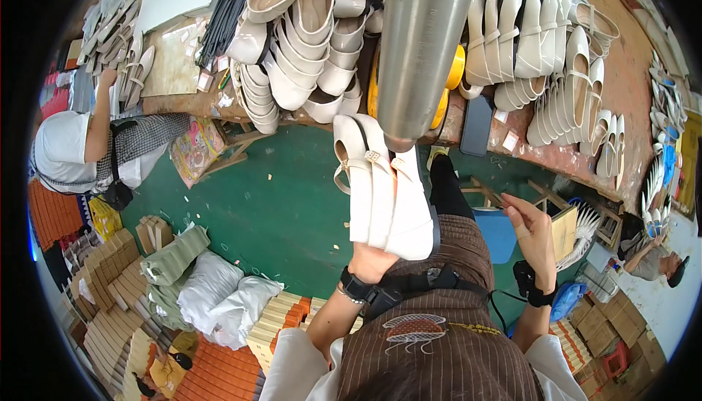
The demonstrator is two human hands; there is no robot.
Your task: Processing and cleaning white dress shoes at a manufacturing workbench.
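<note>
My left hand is closed beneath a nested stack of several cream-white strap shoes, gripping them around their lower end. The shoes carry thin straps with small gold ornaments, and their upper ends reach the table edge. My right hand is raised at the right of my body, fingers loosely stretched, with nothing visible in it. Closest to the camera, a tapered steel tumbler-like cylinder stands on the table edge and partly covers the shoes' upper ends.
The worktable carries rows of cream shoes and more shoes. A dark phone lies at its edge. A blue stool seat is near my leg. White sacks and stacked boxes stand left. A person works far left.
</note>
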